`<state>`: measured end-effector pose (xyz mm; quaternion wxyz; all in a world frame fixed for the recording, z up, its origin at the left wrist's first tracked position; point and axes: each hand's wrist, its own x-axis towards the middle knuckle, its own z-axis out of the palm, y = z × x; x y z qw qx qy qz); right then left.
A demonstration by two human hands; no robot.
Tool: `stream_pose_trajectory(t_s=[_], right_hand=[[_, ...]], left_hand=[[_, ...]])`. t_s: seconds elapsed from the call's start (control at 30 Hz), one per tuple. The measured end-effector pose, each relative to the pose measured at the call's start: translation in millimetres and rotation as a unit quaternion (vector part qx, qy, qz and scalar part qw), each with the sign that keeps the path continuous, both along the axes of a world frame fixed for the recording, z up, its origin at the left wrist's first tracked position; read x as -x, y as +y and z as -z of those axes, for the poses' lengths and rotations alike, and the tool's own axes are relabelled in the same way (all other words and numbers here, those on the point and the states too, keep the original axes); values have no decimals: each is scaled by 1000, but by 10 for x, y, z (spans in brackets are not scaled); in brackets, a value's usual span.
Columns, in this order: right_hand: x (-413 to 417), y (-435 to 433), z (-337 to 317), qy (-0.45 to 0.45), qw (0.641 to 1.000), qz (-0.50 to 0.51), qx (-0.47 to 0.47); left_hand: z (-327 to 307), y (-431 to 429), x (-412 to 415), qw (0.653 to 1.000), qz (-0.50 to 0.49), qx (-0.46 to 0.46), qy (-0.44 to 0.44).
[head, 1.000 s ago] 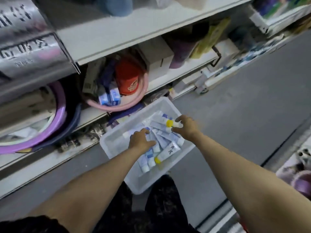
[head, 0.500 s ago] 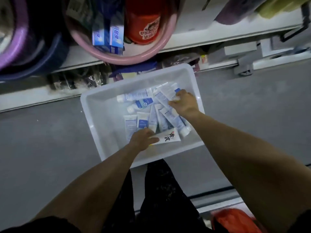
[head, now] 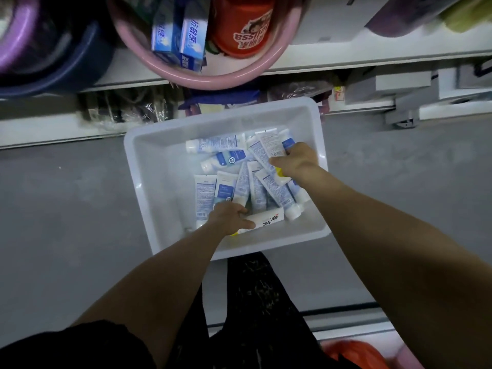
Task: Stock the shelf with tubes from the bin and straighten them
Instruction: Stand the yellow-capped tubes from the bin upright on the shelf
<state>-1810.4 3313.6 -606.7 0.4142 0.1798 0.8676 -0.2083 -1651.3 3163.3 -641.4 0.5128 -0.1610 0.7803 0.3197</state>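
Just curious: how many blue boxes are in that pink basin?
2, side by side in the pink basin: left blue box, and right blue box beside the red container. Others may be hidden.

I have open room in the bin's (head: 159,182) left half, where its bottom shows; tubes (head: 255,187) crowd its right half. Past the bin's far rim, a pink basin (head: 226,79) overhangs the shelf (head: 346,58).

The left hand (head: 229,218) hides one tube (head: 267,220) at its seemingly yellow cap.
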Motion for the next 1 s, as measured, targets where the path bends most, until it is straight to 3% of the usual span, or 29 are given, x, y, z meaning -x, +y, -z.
stream_pose_trajectory(t_s=[0.1, 0.17, 0.23, 0.33, 0.4, 0.5, 0.6, 0.8, 1.0], right_hand=[[2, -3, -101, -53, 987, 129, 73], [-38, -7, -233, -107, 959, 224, 138], [-103, 19, -340, -141, 942, 254, 171], [-196, 33, -547, -148, 932, 261, 203], [-258, 24, -711, -148, 925, 266, 227], [-297, -50, -979, -140, 916, 267, 265], [-327, -204, -1250, -120, 915, 248, 295], [-548, -658, -1821, -50, 923, 191, 330], [-1161, -1482, -2440, 35, 913, 166, 371]], left_hand=[[-53, 11, 7, 999, 34, -3, -10], [-119, -10, 5, 999, 30, -8, -27], [-211, -56, -5, 999, -4, -25, -45], [-471, -171, -7, 995, -74, -35, -62], [-682, -258, -37, 979, -179, -63, -72], [-1017, -396, -64, 930, -340, -116, -82], [-1298, -569, -50, 882, -441, -148, -72], [-1939, -1025, -49, 816, -537, -211, -13], [-2599, -1815, -522, 771, -555, -299, 87]])
